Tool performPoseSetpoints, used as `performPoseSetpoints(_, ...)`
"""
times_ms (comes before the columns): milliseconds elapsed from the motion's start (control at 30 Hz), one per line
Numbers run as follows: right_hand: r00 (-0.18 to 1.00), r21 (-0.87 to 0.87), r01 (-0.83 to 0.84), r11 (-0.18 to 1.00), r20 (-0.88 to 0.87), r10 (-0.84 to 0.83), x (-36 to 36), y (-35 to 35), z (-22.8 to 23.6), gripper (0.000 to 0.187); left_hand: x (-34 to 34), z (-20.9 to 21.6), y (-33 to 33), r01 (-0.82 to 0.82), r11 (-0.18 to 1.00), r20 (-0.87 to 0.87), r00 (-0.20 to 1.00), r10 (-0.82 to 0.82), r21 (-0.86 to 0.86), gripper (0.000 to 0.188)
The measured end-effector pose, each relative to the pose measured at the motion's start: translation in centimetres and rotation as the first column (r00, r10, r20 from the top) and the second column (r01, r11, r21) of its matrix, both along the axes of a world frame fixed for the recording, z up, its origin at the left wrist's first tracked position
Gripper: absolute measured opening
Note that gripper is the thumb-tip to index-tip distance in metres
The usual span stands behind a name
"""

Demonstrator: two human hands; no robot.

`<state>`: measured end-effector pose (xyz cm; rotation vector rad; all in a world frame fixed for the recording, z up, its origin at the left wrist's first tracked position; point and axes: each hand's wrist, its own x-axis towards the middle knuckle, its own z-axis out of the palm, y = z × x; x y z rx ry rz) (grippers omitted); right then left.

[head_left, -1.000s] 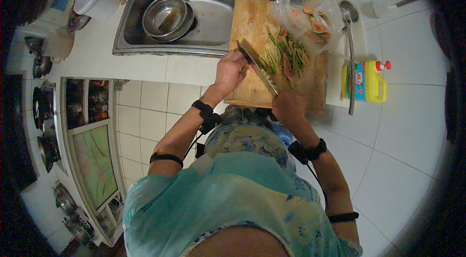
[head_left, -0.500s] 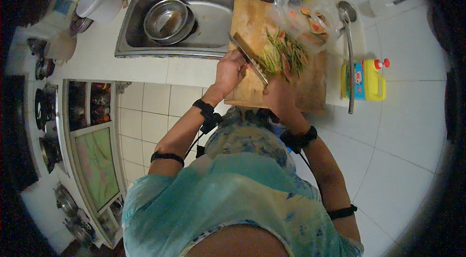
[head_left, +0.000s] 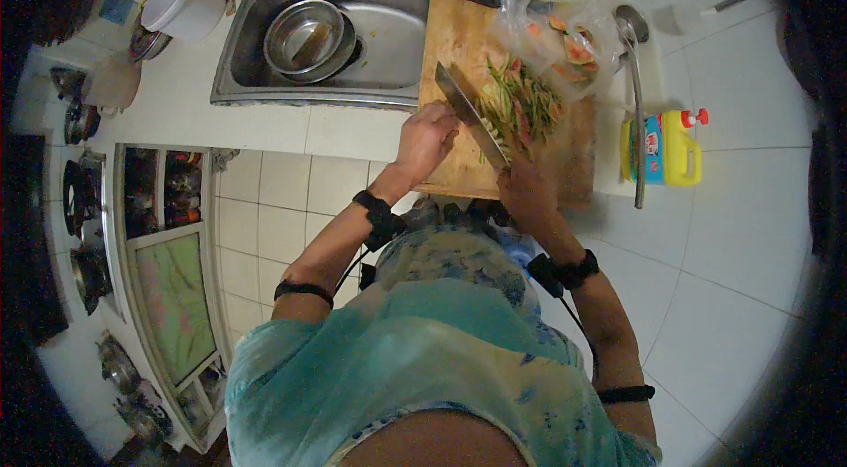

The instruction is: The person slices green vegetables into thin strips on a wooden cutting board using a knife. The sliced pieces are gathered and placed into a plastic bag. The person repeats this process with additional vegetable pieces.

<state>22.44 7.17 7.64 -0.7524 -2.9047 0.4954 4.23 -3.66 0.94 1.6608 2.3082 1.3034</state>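
Observation:
My right hand point(head_left: 529, 192) is closed round the handle of a broad kitchen knife point(head_left: 470, 114), its blade slanting up and to the left over a wooden cutting board point(head_left: 454, 30). Left of the blade, my left hand point(head_left: 427, 142) rests over the board with its fingers curled together. What those fingers hold, if anything, is hidden. A few small pale pieces point(head_left: 490, 129) lie along the blade's right side. Beyond them spreads a heap of cut green and reddish vegetable strips point(head_left: 522, 101).
A clear plastic bag point(head_left: 529, 13) with reddish and green scraps sits at the board's far right. A ladle point(head_left: 637, 97) and a yellow jug point(head_left: 684, 149) stand right of it. The steel sink point(head_left: 388, 13) at left holds metal bowls point(head_left: 304, 37).
My right hand and the knife have shifted right and a little nearer, pushing pale pieces toward the heap. The left hand has stayed in almost the same spot.

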Motion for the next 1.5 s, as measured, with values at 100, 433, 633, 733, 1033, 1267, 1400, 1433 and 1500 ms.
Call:
performPoseSetpoints(100, 0.999, -0.051, 0.047, 0.998, 0.029, -0.046, -0.1, -0.3, 0.9, 0.028, -0.5, 0.3, -0.5, -0.03, 0.999, -0.006, 1.0, 0.03, -0.015, 0.016)
performPoseSetpoints(433, 0.989, 0.028, -0.003, 1.0, 0.15, -0.001, 0.2, 0.2, 0.0, 0.018, -1.7, -0.6, 0.1, -0.034, 0.997, -0.01, 0.999, 0.033, -0.071, 0.018)
performPoseSetpoints(633, 0.963, 0.033, -0.146, 0.989, 0.234, 0.134, -1.0, 0.4, -1.1, 0.017, -1.5, -1.4, 0.2, -0.057, 0.994, -0.043, 0.998, 0.054, -0.093, 0.017)
performPoseSetpoints(733, 0.994, 0.033, -0.062, 0.998, 0.095, 0.058, -1.7, 0.7, -3.3, 0.015, -1.3, -1.1, 0.4, -0.078, 0.995, -0.112, 0.991, 0.071, -0.065, 0.017)
performPoseSetpoints(1033, 0.996, -0.075, -0.001, 0.997, -0.094, -0.006, -0.6, 0.0, -0.3, 0.018, -1.5, -0.8, 0.2, -0.076, 0.997, -0.094, 0.993, 0.076, 0.009, 0.017)
performPoseSetpoints(1267, 0.989, -0.012, -0.001, 1.0, 0.149, 0.003, -0.7, 0.4, -2.2, 0.021, -1.3, -0.6, 0.3, -0.065, 0.998, -0.093, 0.994, 0.065, -0.002, 0.014)
performPoseSetpoints(1400, 0.995, 0.046, 0.051, 0.998, 0.085, -0.054, -2.4, 0.2, -3.3, 0.021, -1.3, -0.4, 0.6, -0.042, 0.998, -0.066, 0.997, 0.039, -0.051, 0.013)
performPoseSetpoints(1433, 0.995, 0.05, 0.059, 0.997, 0.081, -0.063, -2.1, 0.4, -4.1, 0.021, -1.3, -0.2, 0.6, -0.047, 0.999, -0.073, 0.996, 0.046, -0.003, 0.012)
performPoseSetpoints(1500, 0.997, 0.097, 0.076, 0.992, -0.005, -0.075, -1.4, 1.1, -6.1, 0.02, -1.2, -0.2, 0.7, -0.042, 0.998, -0.083, 0.996, 0.046, 0.05, 0.012)
